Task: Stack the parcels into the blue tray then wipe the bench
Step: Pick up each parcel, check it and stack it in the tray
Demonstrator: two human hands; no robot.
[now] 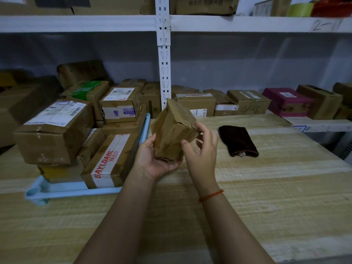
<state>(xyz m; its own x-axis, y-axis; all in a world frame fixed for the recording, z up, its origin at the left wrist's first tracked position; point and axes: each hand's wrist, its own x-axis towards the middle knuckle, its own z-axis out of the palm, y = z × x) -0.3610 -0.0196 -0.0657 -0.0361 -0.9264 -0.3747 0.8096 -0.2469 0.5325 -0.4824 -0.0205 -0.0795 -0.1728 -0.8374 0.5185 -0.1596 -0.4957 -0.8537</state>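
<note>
Nearest the camera, the desk [266, 187] lies bare in front of the two forearms, its pale wood showing no sign either way of having been wiped. Above it the left hand [152, 159] cups the bottom of a small brown parcel [172, 130], fingers curled round its lower end, and holds it tilted and clear of the desk. The right hand [203, 149] is beside it with fingers loosely spread, the fingertips touching or nearly touching the parcel's right edge; it does not look to be gripping, more steadying or turning it. This parcel appears to be the last loose one on the desk, so the stacking step seems close to its end. To the left, the blue tray [76, 189] sits on the desk and already carries several boxes: a taped carton [112, 159] at its near right, a larger box [55, 130] resting on top of others at the left, and more behind them, so it is well filled and a place for the held parcel would have to be found on top or in a gap. To the right, a dark cloth [238, 141] lies folded on the desk, untouched and well apart from both hands; the wiping is not yet begun. Farther back, rows of cartons stand on the shelf [314, 122] behind the desk; whether those count toward the task cannot be told.
</note>
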